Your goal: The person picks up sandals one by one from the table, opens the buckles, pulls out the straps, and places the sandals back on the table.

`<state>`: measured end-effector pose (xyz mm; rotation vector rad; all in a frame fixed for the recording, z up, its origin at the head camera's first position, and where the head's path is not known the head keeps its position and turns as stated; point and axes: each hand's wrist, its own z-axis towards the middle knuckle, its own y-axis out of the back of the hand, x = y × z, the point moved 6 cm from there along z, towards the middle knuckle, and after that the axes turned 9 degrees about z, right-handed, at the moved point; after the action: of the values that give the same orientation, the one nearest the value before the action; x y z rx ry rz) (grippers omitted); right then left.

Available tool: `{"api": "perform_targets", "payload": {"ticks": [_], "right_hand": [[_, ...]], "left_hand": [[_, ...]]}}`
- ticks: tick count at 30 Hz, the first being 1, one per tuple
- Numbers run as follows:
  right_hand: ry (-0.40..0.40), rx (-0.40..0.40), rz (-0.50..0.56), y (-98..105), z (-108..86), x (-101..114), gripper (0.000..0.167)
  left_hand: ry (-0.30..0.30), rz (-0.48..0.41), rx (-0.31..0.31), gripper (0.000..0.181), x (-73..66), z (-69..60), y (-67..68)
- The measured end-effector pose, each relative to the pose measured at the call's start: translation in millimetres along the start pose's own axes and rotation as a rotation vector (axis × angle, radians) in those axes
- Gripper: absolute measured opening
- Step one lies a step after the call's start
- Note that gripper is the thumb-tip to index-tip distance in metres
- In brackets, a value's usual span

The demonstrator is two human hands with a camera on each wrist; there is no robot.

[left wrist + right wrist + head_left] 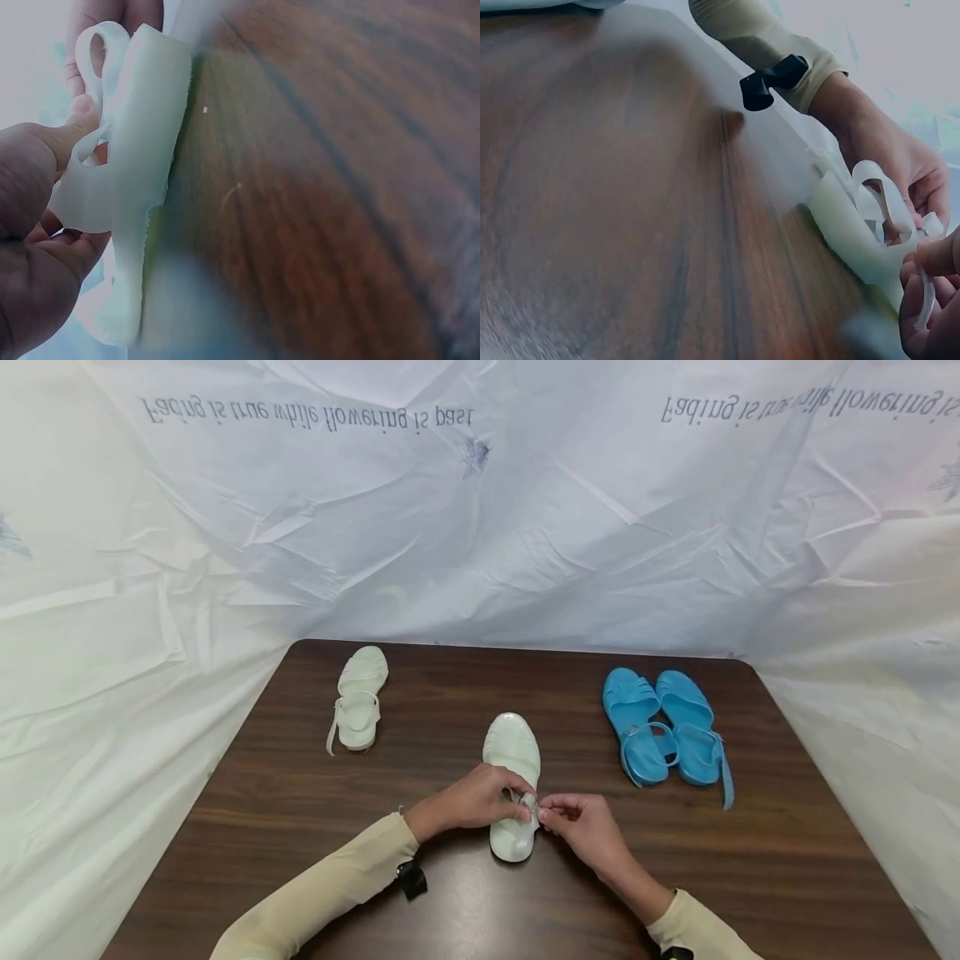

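Far left on the table (pixel 285 785), we note one white sandal (pixel 363 672). Mid-table, the left hand (pixel 474 797) pinches the ankle strap (pixel 931 223) of a second white sandal (pixel 512 747), sole down; the right hand (pixel 588 828) pinches the strap's end (pixel 925 304). We reckon a slackened pinch could let the narrow strap spring away, and a sideways tug could skid the shoe. Towards the table's right, we see two blue sandals (pixel 684 700).

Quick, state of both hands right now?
Left hand: closed, holding the strap of the nearer white sandal.
Right hand: closed, pinching a strap end of that sandal.
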<state>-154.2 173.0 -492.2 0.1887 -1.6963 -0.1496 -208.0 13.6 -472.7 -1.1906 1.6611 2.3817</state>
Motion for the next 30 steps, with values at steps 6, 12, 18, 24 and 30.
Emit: {"api": "perform_targets", "payload": {"ticks": [6, 12, 18, 24, 30], "right_hand": [[0.100, -0.013, -0.113, 1.0, -2.4, 8.5, 0.005], [0.057, 0.074, -0.110, 5.0, -4.3, 5.7, 0.017], [0.112, 0.034, -0.134, 8.1, -6.4, 2.5, 0.009], [0.079, 0.009, -0.004, 3.1, -5.0, -0.5, 0.014], [0.034, 0.040, 0.011, 0.2, -2.1, 1.3, 0.022]], "left_hand": [[0.011, -0.014, 0.010, 0.026, 0.4, 0.0, -1.9], [0.006, -0.013, 0.026, 0.026, 0.1, -0.7, -0.6], [0.001, -0.003, 0.022, 0.026, -0.3, -0.5, 0.8], [0.011, -0.041, 0.035, 0.025, 0.8, -0.5, -1.3], [0.018, -0.050, 0.042, 0.023, 1.7, 0.5, -1.8]]}}
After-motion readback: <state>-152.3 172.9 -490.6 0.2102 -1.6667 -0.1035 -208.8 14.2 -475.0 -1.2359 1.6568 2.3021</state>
